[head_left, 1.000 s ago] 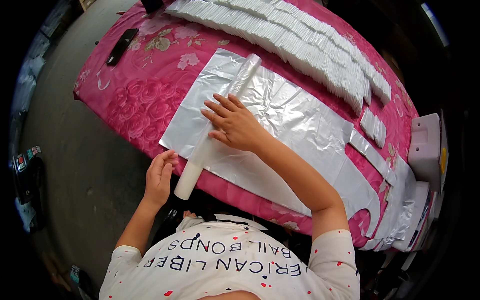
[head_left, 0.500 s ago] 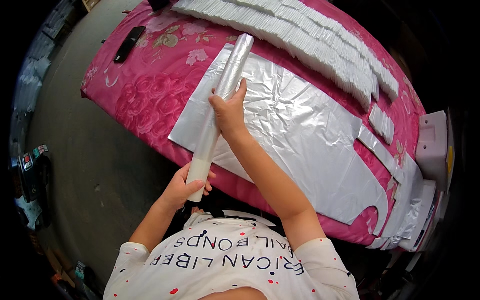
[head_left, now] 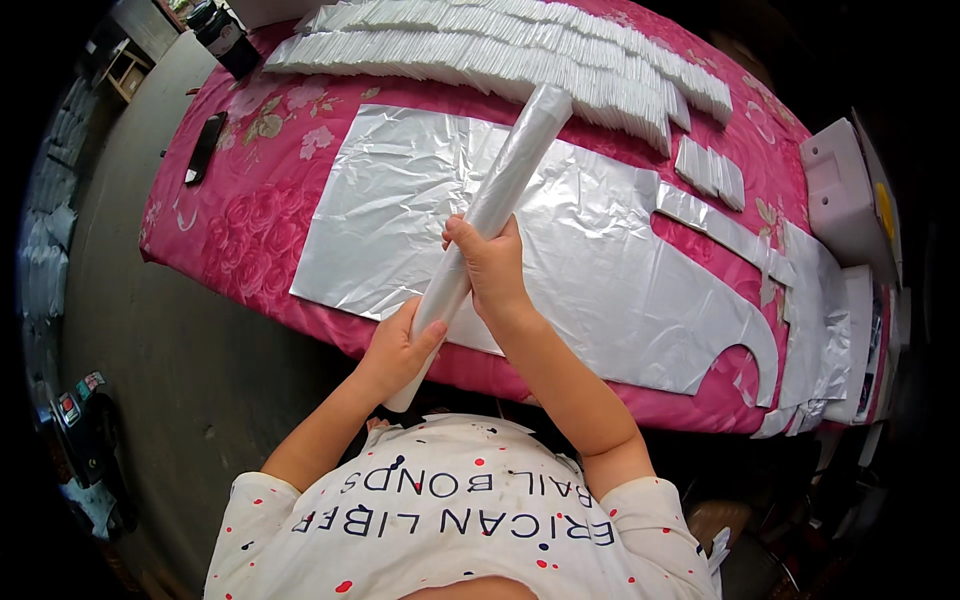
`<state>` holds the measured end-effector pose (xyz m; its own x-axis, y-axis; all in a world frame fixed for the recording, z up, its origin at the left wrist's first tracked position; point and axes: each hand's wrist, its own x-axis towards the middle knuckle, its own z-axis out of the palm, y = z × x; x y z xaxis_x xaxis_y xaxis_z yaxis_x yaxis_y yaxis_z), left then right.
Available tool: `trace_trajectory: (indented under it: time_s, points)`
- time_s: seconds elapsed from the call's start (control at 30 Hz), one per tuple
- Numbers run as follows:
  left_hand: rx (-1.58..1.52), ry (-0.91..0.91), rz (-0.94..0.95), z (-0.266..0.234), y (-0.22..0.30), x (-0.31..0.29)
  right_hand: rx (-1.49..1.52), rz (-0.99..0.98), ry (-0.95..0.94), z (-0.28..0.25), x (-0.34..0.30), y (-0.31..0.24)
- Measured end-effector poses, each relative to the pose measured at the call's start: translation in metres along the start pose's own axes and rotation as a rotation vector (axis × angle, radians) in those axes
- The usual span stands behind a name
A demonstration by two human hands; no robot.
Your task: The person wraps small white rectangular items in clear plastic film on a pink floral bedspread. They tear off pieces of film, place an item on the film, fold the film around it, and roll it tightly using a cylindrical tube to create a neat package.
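Note:
A long roll of translucent plastic film (head_left: 522, 148) slants above the table, its far end up and to the right, its near end close to my shirt. My left hand (head_left: 397, 350) wraps round its lower part. Farther up, my right hand (head_left: 492, 268) grips it at about the middle, thumb on top. Beneath lies a flat stack of silvery-white plastic bags (head_left: 590, 275), creased and shiny, with handle cut-outs at its right end. The roll hides part of the stack.
Rows of folded white plastic bags (head_left: 480, 65) line the far side of the pink floral tablecloth (head_left: 250, 235). A small folded bundle (head_left: 710, 172) lies nearby. A phone (head_left: 206, 148) and a dark bottle (head_left: 222, 40) are left; a white box (head_left: 850, 185) stands right.
The roll has tilted farther right at its far end. My left hand has moved up from its near end. The view has shifted, bringing the bottle further into sight.

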<state>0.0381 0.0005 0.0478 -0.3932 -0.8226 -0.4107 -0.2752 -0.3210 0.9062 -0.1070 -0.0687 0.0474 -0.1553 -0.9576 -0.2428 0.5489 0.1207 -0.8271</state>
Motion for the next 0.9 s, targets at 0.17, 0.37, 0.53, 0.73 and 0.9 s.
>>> trace_trajectory:
  time_s: [0.17, 0.37, 0.53, 0.73, 0.9]
  points:
    - [-0.382, -0.324, -0.336, -0.009, -0.025, -0.009, -0.052, 0.012, 0.026, -0.044, 0.011, -0.025]
    - [-0.501, -0.552, -0.448, -0.016, -0.056, -0.034, -0.290, -0.016, 0.204, -0.147, 0.058, -0.063]
    - [-0.528, -0.542, -0.477, -0.020, -0.061, -0.041, -0.492, 0.112, -0.024, -0.162, 0.051, -0.080]
    - [-0.650, -0.561, -0.492, -0.020, -0.063, -0.043, -0.677, 0.204, -0.170, -0.149, 0.040, -0.087]
    - [-0.623, -0.558, -0.498, -0.021, -0.062, -0.041, -0.755, 0.202, -0.348, -0.147, 0.037, -0.080]
